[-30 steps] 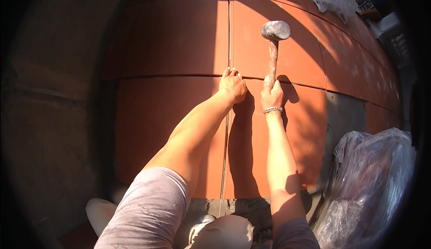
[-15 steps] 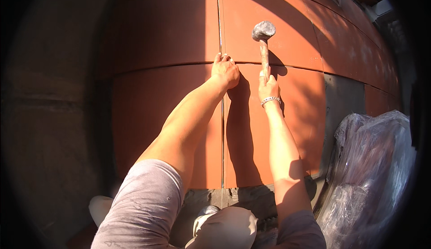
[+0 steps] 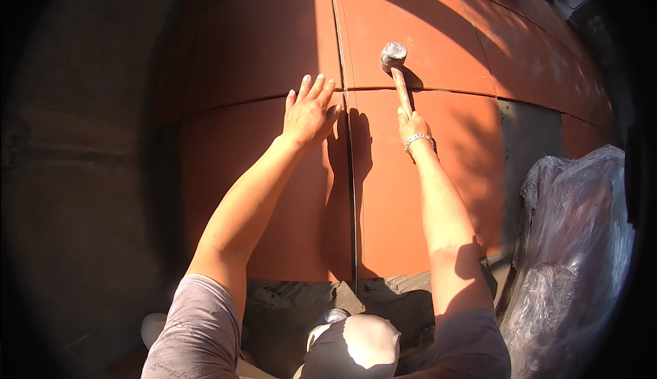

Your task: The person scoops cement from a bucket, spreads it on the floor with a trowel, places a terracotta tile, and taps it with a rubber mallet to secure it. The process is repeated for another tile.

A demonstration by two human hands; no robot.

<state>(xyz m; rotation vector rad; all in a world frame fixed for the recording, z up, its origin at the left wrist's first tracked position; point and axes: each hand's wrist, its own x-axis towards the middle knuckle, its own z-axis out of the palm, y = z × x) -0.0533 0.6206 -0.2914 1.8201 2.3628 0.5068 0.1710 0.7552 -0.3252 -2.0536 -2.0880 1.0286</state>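
Observation:
My right hand (image 3: 415, 127) is wrapped round the wooden handle of a mallet (image 3: 402, 92). The mallet's grey, worn head (image 3: 393, 56) is over the far right floor tile (image 3: 438, 50), with its shadow beside it. My left hand (image 3: 309, 113) has its fingers spread and holds nothing. It is over the near left orange tile (image 3: 274, 194), close to the far joint; whether it touches the tile I cannot tell. A narrow dark gap (image 3: 351, 194) runs between that tile and the near right tile (image 3: 393, 208).
Grey wet mortar (image 3: 287, 293) lies along the tiles' near edge, by my knee (image 3: 352, 345). At the right stands a bundle wrapped in clear plastic (image 3: 575, 263). A bare grey strip (image 3: 530, 133) separates tiles there. Dark shaded ground (image 3: 75, 194) runs along the left.
My left hand has moved left, off the joint, and its fingers have spread. The mallet in my right hand has come down slightly nearer, and its head has turned.

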